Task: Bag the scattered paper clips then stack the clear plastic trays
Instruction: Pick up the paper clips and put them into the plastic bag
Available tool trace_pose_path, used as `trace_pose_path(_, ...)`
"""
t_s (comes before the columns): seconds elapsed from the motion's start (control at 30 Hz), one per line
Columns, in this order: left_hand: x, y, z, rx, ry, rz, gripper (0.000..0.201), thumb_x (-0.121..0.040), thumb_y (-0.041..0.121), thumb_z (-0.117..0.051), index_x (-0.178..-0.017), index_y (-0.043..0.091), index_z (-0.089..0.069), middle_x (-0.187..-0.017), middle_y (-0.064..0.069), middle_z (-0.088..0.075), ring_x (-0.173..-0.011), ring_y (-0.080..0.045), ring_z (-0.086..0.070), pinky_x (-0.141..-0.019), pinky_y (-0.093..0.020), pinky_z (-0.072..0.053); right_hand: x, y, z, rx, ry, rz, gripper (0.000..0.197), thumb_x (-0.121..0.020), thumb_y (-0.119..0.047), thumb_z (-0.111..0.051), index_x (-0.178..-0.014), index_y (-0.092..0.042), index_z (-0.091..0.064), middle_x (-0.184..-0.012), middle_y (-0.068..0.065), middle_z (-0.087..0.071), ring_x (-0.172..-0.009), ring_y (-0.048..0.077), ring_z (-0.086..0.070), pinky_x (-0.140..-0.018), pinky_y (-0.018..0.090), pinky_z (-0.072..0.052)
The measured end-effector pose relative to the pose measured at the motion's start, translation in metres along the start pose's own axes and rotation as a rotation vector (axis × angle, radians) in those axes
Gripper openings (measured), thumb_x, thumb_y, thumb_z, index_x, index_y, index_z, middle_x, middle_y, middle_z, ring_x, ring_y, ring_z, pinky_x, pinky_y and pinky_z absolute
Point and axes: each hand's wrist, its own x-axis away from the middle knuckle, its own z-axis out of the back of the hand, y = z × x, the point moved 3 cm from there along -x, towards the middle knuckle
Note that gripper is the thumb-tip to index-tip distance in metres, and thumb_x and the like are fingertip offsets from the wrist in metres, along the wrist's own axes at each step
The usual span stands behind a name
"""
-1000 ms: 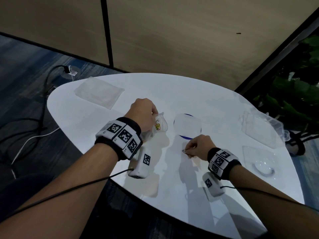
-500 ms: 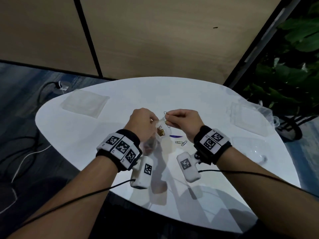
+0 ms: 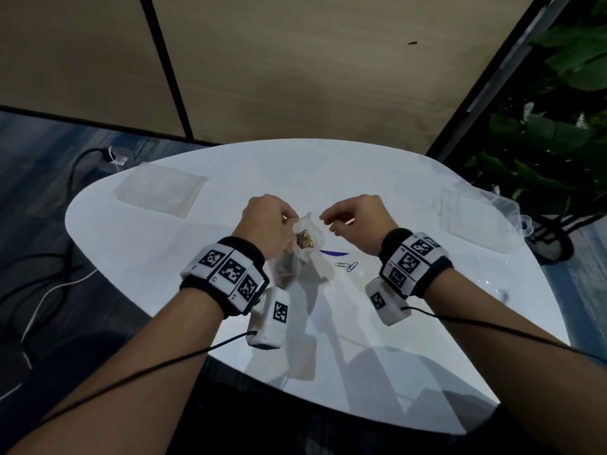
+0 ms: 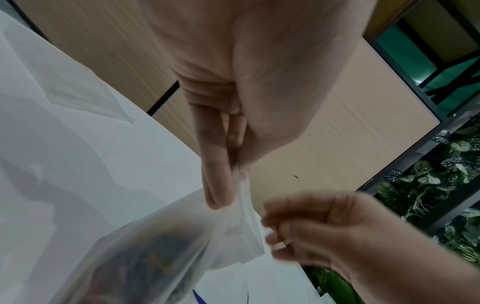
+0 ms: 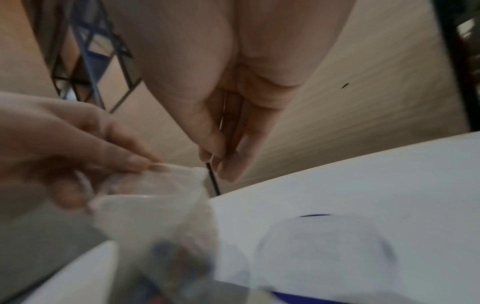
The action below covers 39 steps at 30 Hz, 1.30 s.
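My left hand [image 3: 288,221] pinches the rim of a small clear bag [image 3: 307,239] and holds it up over the white table [image 3: 164,257]; several gold and coloured paper clips lie inside. The pinch shows close up in the left wrist view, left hand [image 4: 233,170] on bag [image 4: 182,236]. My right hand [image 3: 328,222] hovers just right of the bag's mouth, fingertips [image 5: 228,170] curled together. No clip shows plainly between them. Two loose paper clips [image 3: 347,265] lie on the table below it, beside a round clear tray [image 5: 324,246] with a blue arc [image 3: 333,253].
Clear rectangular trays [image 3: 473,221] sit at the table's far right, another clear tray [image 3: 492,285] nearer the right edge. A flat clear sheet-like piece [image 3: 161,190] lies at the far left. Cables run on the floor to the left; a plant [image 3: 542,142] stands at right.
My right hand lifted a clip from the table to the bag's mouth and now sits slightly right of it. The clip no longer shows at its fingertips. The left hand keeps the bag raised.
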Motion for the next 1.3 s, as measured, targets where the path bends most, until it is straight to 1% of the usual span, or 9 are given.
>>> trace_pose_path(0.2, -0.001, -0.004, 0.006, -0.045, -0.003, -0.006, 0.015, -0.094, 0.008, -0.063, -0.095, 0.010, -0.078, -0.089, -0.011, -0.076, -0.079, -0.029, -0.075, -0.079, -0.042, -0.064, 0.018, 0.081, -0.028, 0.295, -0.221, -0.167, 0.023, -0.087, -0.016, -0.067, -0.109, -0.021, -0.073, -0.104, 0.002, -0.069, -0.087, 0.015, -0.066, -0.084, 0.026, -0.053)
trace_pose_path(0.3, 0.000, -0.004, 0.009, -0.065, 0.008, -0.009, 0.015, -0.094, 0.008, -0.063, -0.097, 0.009, -0.078, -0.094, -0.012, -0.076, -0.083, -0.031, -0.074, -0.081, -0.042, -0.063, 0.025, 0.092, -0.041, 0.288, -0.189, -0.136, 0.030, -0.082, -0.007, -0.068, -0.109, -0.019, -0.074, -0.096, 0.002, -0.061, -0.083, 0.018, -0.060, -0.084, 0.031, -0.052)
trace_pose_path(0.43, -0.001, -0.004, 0.008, -0.075, 0.002, -0.009, 0.015, -0.094, 0.007, -0.063, -0.097, 0.009, -0.078, -0.095, -0.014, -0.076, -0.084, -0.033, -0.074, -0.082, -0.043, -0.063, 0.029, 0.096, -0.047, 0.203, -0.143, -0.126, 0.028, -0.077, -0.007, -0.077, -0.103, -0.016, -0.078, -0.092, 0.004, -0.064, -0.078, 0.019, -0.063, -0.078, 0.025, -0.051)
trace_pose_path(0.57, -0.003, -0.006, 0.007, -0.071, -0.002, -0.007, 0.014, -0.094, 0.009, -0.064, -0.097, 0.009, -0.078, -0.094, -0.012, -0.076, -0.084, -0.031, -0.074, -0.082, -0.042, -0.063, 0.029, 0.092, -0.051, 0.154, -0.153, -0.136, 0.020, -0.079, -0.011, -0.076, -0.098, -0.016, -0.079, -0.094, 0.006, -0.072, -0.087, 0.020, -0.066, -0.085, 0.030, -0.053)
trace_pose_path(0.83, -0.005, -0.010, 0.006, -0.066, 0.004, 0.001, 0.016, -0.094, 0.008, -0.063, -0.098, 0.009, -0.078, -0.091, -0.014, -0.075, -0.080, -0.031, -0.075, -0.080, -0.042, -0.063, 0.020, 0.094, -0.053, 0.124, -0.216, -0.310, 0.004, -0.076, -0.020, -0.077, -0.078, -0.023, -0.078, -0.070, -0.013, -0.066, -0.067, 0.003, -0.060, -0.067, 0.017, -0.046)
trace_pose_path(0.97, -0.007, -0.013, 0.005, -0.057, 0.000, 0.004, 0.014, -0.093, 0.010, -0.064, -0.095, 0.010, -0.078, -0.086, -0.014, -0.075, -0.077, -0.031, -0.075, -0.077, -0.043, -0.064, 0.020, 0.088, -0.056, 0.270, -0.353, -0.254, 0.004, -0.080, -0.025, -0.070, -0.078, -0.025, -0.072, -0.072, -0.017, -0.057, -0.073, 0.007, -0.057, -0.068, 0.021, -0.044)
trace_pose_path(1.07, -0.007, -0.013, 0.004, -0.060, 0.001, 0.007, 0.014, -0.093, 0.009, -0.063, -0.096, 0.010, -0.078, -0.089, -0.014, -0.075, -0.078, -0.031, -0.075, -0.078, -0.043, -0.064, 0.022, 0.080, -0.058, 0.353, -0.388, -0.181, 0.005, -0.080, -0.020, -0.065, -0.076, -0.022, -0.069, -0.075, -0.011, -0.060, -0.077, 0.012, -0.060, -0.069, 0.025, -0.050)
trace_pose_path(1.23, -0.006, -0.011, 0.003, -0.088, -0.008, 0.000, 0.014, -0.094, 0.011, -0.064, -0.097, 0.011, -0.078, -0.091, -0.012, -0.076, -0.079, -0.029, -0.075, -0.078, -0.042, -0.064, 0.030, 0.076, -0.059, 0.267, -0.395, -0.225, 0.011, -0.069, -0.012, -0.068, -0.065, -0.022, -0.065, -0.065, -0.011, -0.062, -0.066, 0.012, -0.061, -0.067, 0.026, -0.056)
trace_pose_path(1.3, -0.005, -0.011, 0.004, -0.095, -0.012, -0.001, 0.014, -0.094, 0.012, -0.064, -0.098, 0.012, -0.078, -0.091, -0.011, -0.076, -0.078, -0.027, -0.075, -0.078, -0.041, -0.064, 0.029, 0.075, -0.049, 0.165, -0.384, -0.291, 0.006, -0.069, -0.010, -0.072, -0.066, -0.014, -0.070, -0.065, -0.002, -0.070, -0.060, 0.013, -0.064, -0.068, 0.029, -0.060)
